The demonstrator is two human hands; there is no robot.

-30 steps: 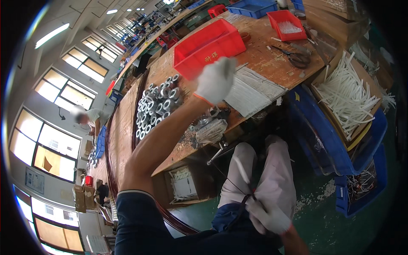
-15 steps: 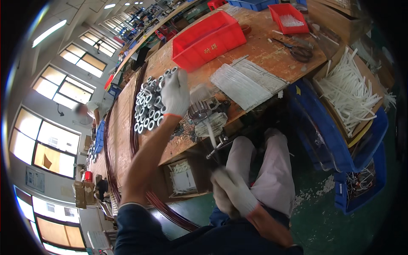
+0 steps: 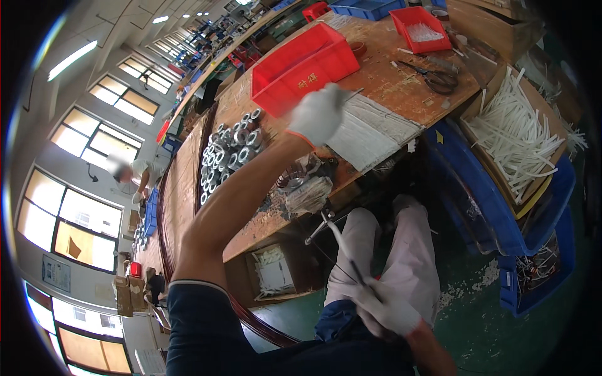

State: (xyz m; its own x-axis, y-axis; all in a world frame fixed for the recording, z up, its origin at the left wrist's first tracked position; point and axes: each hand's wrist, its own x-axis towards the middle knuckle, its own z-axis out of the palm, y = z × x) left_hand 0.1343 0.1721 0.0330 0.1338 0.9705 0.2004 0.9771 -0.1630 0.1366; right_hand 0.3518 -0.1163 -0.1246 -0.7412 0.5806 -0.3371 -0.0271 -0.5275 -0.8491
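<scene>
My left hand (image 3: 318,114), in a white glove, is over the table between the red bin and a flat stack of whitish strips (image 3: 371,133). Motion smears its fingers, so any hold is unclear. My right hand (image 3: 390,310), also gloved, is closed in front of my lap on a thin dark rod (image 3: 357,271). A white strip (image 3: 340,239) runs from beside the rod up to a metal clamp-like fixture (image 3: 316,229) at the table edge. Behind the fixture, a wire-wound ring (image 3: 292,177) lies partly hidden by my left forearm, next to a whitish wrapped pad (image 3: 308,195).
Silvery rings (image 3: 229,150) are heaped left of my forearm. A large red bin (image 3: 304,62), a small red bin (image 3: 421,32) and scissors (image 3: 436,78) are on the table. White strips (image 3: 517,135) fill a carton above blue crates (image 3: 486,207) at right. Someone (image 3: 141,174) works far left.
My left hand has moved right, from the ring heap to the strip stack. My right hand has shifted right and slightly down; the dark rod now shows clearly.
</scene>
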